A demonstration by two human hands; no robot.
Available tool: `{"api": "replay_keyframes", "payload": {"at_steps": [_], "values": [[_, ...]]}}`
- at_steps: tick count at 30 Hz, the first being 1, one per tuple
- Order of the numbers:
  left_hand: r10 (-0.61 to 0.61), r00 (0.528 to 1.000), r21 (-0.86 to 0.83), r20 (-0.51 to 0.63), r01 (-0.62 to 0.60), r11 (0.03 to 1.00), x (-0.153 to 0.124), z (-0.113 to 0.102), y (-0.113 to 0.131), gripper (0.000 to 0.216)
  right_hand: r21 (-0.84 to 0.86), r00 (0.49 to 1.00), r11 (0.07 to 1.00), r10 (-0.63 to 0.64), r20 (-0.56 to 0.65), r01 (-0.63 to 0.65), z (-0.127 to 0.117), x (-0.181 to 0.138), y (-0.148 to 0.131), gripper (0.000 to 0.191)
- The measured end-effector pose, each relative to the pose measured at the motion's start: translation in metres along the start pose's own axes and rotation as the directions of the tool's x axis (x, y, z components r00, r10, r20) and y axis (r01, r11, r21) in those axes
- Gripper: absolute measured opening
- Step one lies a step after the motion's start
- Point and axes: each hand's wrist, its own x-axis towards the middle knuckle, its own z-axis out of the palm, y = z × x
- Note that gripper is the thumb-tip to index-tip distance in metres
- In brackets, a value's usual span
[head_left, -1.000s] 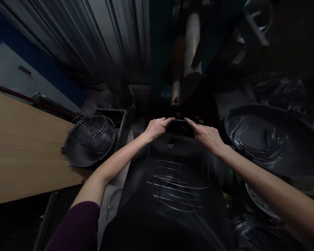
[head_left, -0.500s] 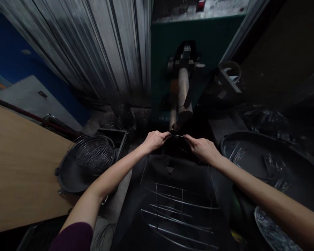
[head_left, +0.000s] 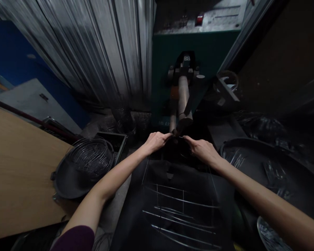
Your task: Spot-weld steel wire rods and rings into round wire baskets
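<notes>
Here, bare left hand (head_left: 156, 141) and bare right hand (head_left: 202, 149) pinched one thin, silvery metal wire (head_left: 181, 137) near the lower end of a slim, grey metal rod (head_left: 173, 120). Uneven finger pressure could have skewed it.

the wirework (head_left: 183, 201) sits between two basins (head_left: 68, 181).

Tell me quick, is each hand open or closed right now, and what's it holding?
Left hand: closed, seems to pinch one side of a thin wire.
Right hand: closed, pinching the thin wire's other side.
</notes>
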Motion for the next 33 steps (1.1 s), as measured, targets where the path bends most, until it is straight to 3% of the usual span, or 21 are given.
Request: {"api": "replay_keyframes", "payload": {"at_steps": [12, 23, 33], "values": [[-0.001, 1.0, 0.031, -0.021, 0.001, 1.0, 0.003, 0.002, -0.002, 0.034, 0.062, 1.0, 0.998, -0.011, -0.023, 0.012, 0.007, 0.004, 0.005, 0.043], [-0.044, 0.998, 0.065, -0.043, 0.047, 0.997, -0.004, 0.0, -0.003, 0.03, 0.074, 0.999, 0.997, -0.008, -0.039, 0.011, -0.004, 0.005, -0.003, 0.035], [-0.074, 0.996, 0.08, -0.042, 0.077, 0.994, -0.001, 0.007, -0.009, 0.039, 0.159, 0.999, 0.987, 0.017, -0.044, -0.01, 0.003, 0.009, 0.001, 0.042]]}}
